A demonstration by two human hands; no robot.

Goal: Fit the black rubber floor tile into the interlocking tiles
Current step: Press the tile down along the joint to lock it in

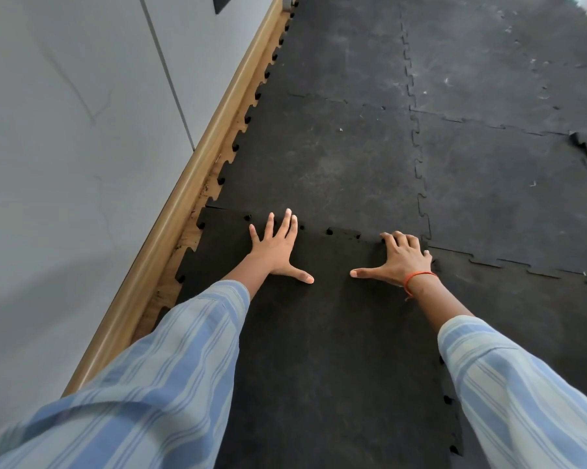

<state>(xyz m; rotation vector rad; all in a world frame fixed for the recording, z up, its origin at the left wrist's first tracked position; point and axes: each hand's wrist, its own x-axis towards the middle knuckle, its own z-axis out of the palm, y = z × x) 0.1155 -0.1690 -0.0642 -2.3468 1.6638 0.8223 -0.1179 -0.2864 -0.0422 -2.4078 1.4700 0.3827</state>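
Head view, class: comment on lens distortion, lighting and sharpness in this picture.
Head view: wide-angle bending bows the wooden skirting and stretches the striped sleeves at the edges; soft even light, weak shadows under the left hand and right hand; dark tile shows little texture; top right corner is overexposed.

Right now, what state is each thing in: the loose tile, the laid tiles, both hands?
Black rubber floor tile: lying flat, far edge not locked; open notches show along that seam.
Laid tiles: interlocked, dusty.
Tile at right edge: corner torn and lifted.
Left hand: open, fingers spread, flat on the tile.
Right hand: open, fingertips at the far edge.
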